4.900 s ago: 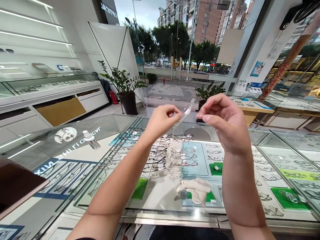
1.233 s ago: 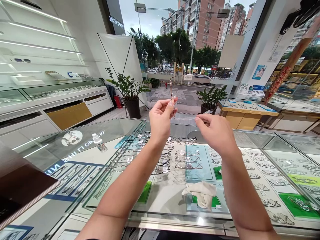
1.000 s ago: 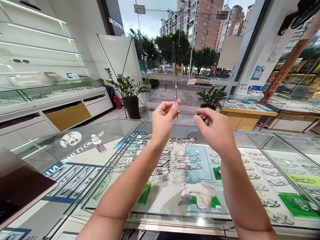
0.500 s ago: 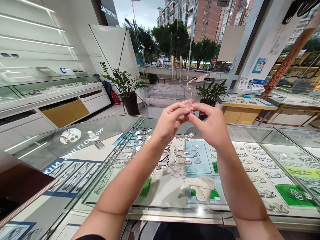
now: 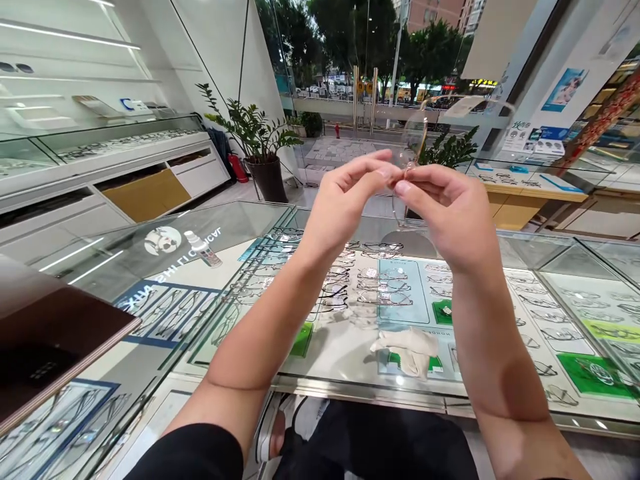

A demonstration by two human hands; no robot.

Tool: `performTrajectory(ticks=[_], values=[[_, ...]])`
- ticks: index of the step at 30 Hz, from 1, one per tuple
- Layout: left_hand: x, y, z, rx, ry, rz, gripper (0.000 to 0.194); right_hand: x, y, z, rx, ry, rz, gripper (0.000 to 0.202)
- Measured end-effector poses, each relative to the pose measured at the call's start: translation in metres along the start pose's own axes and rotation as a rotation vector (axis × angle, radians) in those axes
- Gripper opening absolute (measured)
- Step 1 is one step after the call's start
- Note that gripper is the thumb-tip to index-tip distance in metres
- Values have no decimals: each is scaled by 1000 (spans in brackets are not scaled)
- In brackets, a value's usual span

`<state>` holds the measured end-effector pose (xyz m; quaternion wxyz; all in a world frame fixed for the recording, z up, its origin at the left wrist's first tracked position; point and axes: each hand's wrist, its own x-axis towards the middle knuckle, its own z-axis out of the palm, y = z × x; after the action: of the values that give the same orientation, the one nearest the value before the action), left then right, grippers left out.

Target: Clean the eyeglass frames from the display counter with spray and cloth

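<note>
Thin-framed eyeglasses (image 5: 411, 162) are held up above the glass display counter, between my two hands. My left hand (image 5: 353, 193) pinches the frame near its middle with thumb and index finger. From the other side, my right hand (image 5: 447, 210) grips it with thumb and fingertips. One clear lens stands above the fingertips, the other hangs below them, and a temple arm reaches to the upper right. Below, on the counter's glass top, lies a crumpled cream cloth (image 5: 410, 347).
The glass counter (image 5: 330, 383) shows rows of eyeglasses inside. A small white spray bottle (image 5: 203, 250) rests on its left part. A dark brown flat object (image 5: 55, 340) juts in at the left edge. Beyond are a potted plant (image 5: 265, 177) and a wooden-front counter (image 5: 520, 200).
The view has tilted down. Both hands sit slightly higher and further right in it, and the eyeglasses have turned, their temple arm now stretching further right.
</note>
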<state>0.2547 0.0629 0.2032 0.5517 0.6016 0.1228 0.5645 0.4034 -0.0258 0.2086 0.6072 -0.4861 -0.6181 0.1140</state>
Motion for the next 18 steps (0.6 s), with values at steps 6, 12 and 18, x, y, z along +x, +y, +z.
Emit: performTrajectory(ticks=[6,12,18], values=[[18,10,-35,350,267,300,41,-5,0,-1,-35,129,-72,19],[24,4,-121,527,578,305,76,-10,-2,-3,-51,177,-84,18],[-17,-22,-237,723,930,68,46,-12,-10,-6,-29,152,-62,16]])
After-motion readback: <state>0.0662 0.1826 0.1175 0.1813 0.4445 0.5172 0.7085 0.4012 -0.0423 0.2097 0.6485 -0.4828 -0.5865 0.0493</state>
